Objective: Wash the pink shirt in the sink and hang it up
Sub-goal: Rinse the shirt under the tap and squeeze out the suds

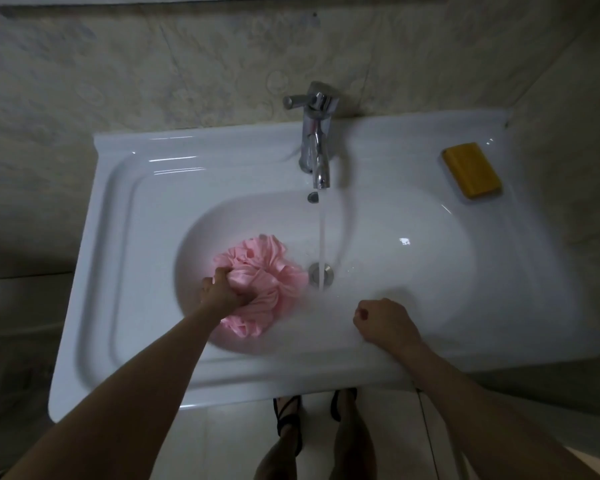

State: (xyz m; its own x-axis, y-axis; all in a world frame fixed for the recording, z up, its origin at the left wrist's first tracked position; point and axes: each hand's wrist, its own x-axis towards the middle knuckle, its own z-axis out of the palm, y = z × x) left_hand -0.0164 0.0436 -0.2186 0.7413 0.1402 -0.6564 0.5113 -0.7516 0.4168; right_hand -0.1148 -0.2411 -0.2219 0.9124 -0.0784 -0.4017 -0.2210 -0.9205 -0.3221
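Note:
The pink shirt (260, 282) lies bunched up in the left part of the white sink (413, 258), just left of the drain (321, 273). My left hand (220, 292) grips the near-left side of the bundle, fingers curled into the fabric. My right hand (383, 322) hangs over the basin's front edge with its fingers curled and nothing in it. Water runs from the chrome tap (316, 140) straight down onto the drain, right of the shirt.
A yellow bar of soap (471, 169) sits on the sink's right ledge. A tiled wall rises behind the tap. Below the sink's front edge I see my feet (312, 441) in dark sandals on pale floor tiles.

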